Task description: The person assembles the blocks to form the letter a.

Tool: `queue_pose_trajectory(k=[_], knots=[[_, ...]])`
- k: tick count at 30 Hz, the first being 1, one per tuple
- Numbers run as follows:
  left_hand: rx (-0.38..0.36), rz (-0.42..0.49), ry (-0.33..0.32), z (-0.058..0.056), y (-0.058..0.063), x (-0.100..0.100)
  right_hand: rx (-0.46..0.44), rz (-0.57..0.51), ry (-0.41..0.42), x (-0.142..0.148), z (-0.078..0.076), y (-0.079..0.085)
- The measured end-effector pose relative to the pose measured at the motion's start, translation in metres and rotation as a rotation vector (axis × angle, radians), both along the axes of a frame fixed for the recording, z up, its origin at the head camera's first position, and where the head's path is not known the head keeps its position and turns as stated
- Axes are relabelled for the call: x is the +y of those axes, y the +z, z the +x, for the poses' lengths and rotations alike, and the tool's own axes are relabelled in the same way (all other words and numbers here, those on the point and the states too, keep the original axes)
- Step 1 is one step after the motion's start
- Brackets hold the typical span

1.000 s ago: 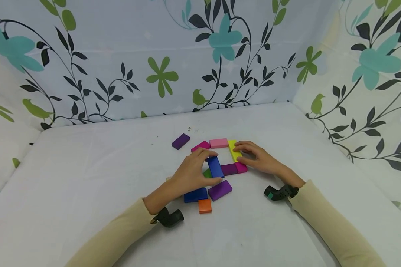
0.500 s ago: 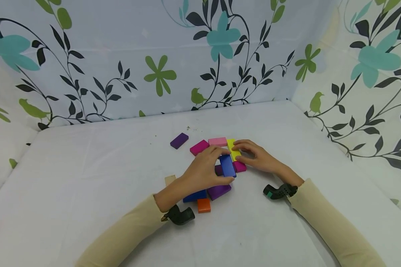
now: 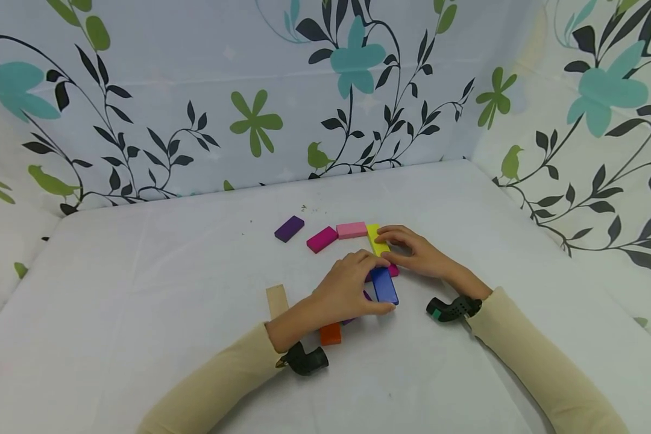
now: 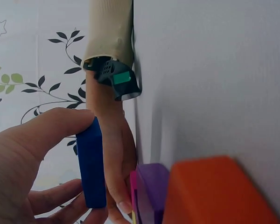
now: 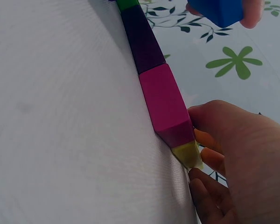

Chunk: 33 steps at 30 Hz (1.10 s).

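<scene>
My left hand (image 3: 352,283) pinches a blue block (image 3: 384,286) between thumb and fingers, above the near side of the block outline; in the left wrist view it stands clear of the purple block (image 4: 154,186). My right hand (image 3: 418,253) rests at the right side of the yellow block (image 3: 377,240), its relaxed fingertips touching it. A magenta block (image 5: 165,98) adjoins the yellow one's near end, and a dark purple block (image 5: 142,39) continues the row towards a green block (image 5: 127,3). In the head view my left hand hides part of this row.
A pink block (image 3: 351,230) and another magenta block (image 3: 322,239) lie along the back of the outline. Farther left is a loose dark purple block (image 3: 289,229). A beige block (image 3: 276,299) and an orange block (image 3: 330,333) lie around my left wrist on the white cloth (image 3: 168,271).
My left hand has carried the blue block rightwards and towards me, past the row's near side. More of the magenta and beige blocks shows. My right hand has stayed at the yellow block.
</scene>
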State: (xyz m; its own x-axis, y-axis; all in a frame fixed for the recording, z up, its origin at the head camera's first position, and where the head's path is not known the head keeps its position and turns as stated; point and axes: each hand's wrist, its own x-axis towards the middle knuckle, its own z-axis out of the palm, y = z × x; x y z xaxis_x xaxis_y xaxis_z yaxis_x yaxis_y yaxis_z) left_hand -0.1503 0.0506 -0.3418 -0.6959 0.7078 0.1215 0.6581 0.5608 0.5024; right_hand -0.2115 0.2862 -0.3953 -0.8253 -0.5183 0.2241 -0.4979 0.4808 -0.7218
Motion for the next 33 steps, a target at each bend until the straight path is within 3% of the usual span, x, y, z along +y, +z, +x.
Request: queue_pose_trajectory(k=[13, 22, 33], knots=[[-0.084, -0.126, -0.047, 0.007, -0.011, 0.014, -0.007, -0.003, -0.010, -0.001, -0.001, 0.000], [-0.022, -0.175, -0.066, 0.008, -0.016, 0.016, -0.009, -0.003, -0.018, -0.001, 0.000, 0.000], [-0.095, -0.137, -0.054, 0.004, -0.018, 0.001, -0.010, -0.001, -0.020, -0.002, 0.001, -0.001]])
